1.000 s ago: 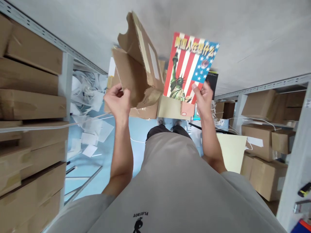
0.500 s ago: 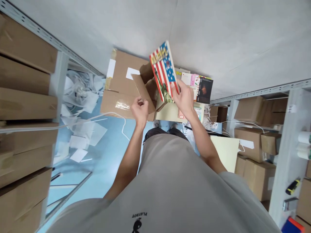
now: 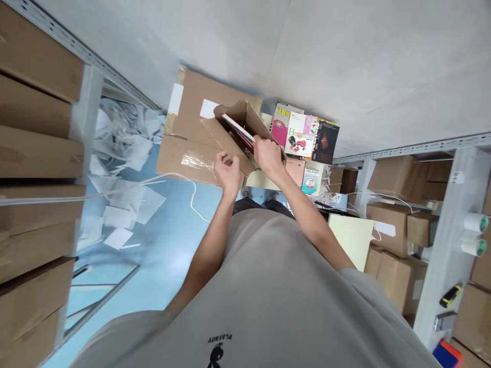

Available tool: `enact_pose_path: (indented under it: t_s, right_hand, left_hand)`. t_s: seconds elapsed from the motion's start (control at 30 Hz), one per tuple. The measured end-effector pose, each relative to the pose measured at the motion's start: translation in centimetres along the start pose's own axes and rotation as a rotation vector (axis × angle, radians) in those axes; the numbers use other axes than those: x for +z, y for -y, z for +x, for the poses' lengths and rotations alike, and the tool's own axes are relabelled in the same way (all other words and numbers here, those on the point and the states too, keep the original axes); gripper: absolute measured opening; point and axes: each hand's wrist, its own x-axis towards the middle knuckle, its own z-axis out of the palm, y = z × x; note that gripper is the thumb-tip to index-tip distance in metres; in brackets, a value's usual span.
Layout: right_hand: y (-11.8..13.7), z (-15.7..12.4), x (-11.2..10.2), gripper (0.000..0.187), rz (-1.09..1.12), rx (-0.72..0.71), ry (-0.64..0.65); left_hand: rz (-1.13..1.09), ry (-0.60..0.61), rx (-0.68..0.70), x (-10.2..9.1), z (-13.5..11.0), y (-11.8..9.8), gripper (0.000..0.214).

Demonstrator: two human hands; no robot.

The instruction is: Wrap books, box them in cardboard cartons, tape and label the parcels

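A small cardboard box (image 3: 255, 116) stands open in front of me, its lid flap (image 3: 222, 138) folded out towards the left. My left hand (image 3: 228, 173) is closed on the edge of that flap. Inside the box, my right hand (image 3: 267, 155) grips a book (image 3: 238, 129) standing on edge, so mostly its pale page edge shows; its cover is largely hidden. To the right of the box lie several books, among them a pink and grey one (image 3: 281, 125), a white one (image 3: 300, 135) and a black one (image 3: 325, 143).
Large flat cardboard (image 3: 187, 158) lies left of the small box. Stacked cartons (image 3: 34, 158) fill the left shelf, and more cartons (image 3: 395, 225) the right one. White paper scraps (image 3: 118, 214) litter the blue floor. A white cable (image 3: 153, 179) crosses from the left.
My right hand has lowered the book with the flag cover from above into the small box, turning it on edge. My left hand stays at the flap, shifted slightly right.
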Motion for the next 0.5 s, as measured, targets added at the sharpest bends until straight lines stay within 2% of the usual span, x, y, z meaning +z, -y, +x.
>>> enact_pose_path:
  t_s: [0.13,0.27,0.4,0.5]
  right_hand:
    - [1.0,0.4,-0.3,0.037,-0.025,0.010,0.033]
    - [1.1,-0.3,-1.4,0.042,0.104,-0.019,-0.025]
    - [-0.9,-3.7,-4.5,0.056,0.447,-0.086,-0.228]
    - [-4.0,-7.7,-7.5,0.060,0.732,-0.086,-0.435]
  left_hand:
    - [-0.054,-0.019,-0.002,0.3,-0.7,0.5,0.018]
    - [-0.076,-0.029,-0.015,0.6,-0.4,1.5,0.022]
    - [0.002,-0.014,0.047,0.1,-0.4,0.7,0.028]
    - [0.174,-0.071,0.267,-1.0,-1.8,-2.2,0.042]
